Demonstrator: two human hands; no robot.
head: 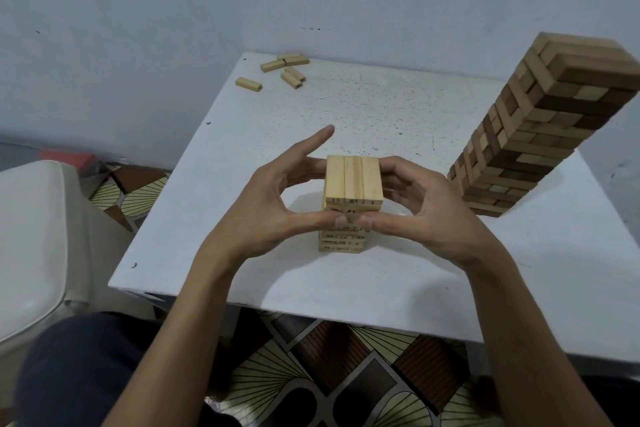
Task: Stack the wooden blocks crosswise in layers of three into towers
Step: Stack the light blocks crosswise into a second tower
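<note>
Item 1, nearest, 7 o'clock: a knee (pixel 86 367) in dark cloth. Two bare forearms rise from the lower edge toward centre, over a patterned floor (pixel 346 374).

Item 2, left hand (pixel 273 205), just left of centre. Grip: clamped on the pale tower (pixel 351 184), with the thumb pressed to its near face and the curled fingers behind its left side. The index finger stands out straight, pointing to 1 o'clock and touching nothing.

Item 3, right hand (pixel 426 215), just right of centre. Grip: clamped on the same tower, thumb on the near face tip to tip with the left thumb, fingers wrapped round the right side.

Item 4, pale tower, centre of the white surface (pixel 381 108): crosswise layers with three blocks on top. Dark figures are printed on the block ends. The leftmost looks like 11 and the others are too blurred to read.

Item 5, tall tower (pixel 540 128), 3 o'clock: mixed light and dark brown blocks, standing apart from both hands.

Item 6, loose blocks (pixel 284 68), 12 o'clock, at the far corner: a handful, scattered.

Item 7, pale cushioned seat (pixel 31 236), 9 o'clock, beside the surface.
</note>
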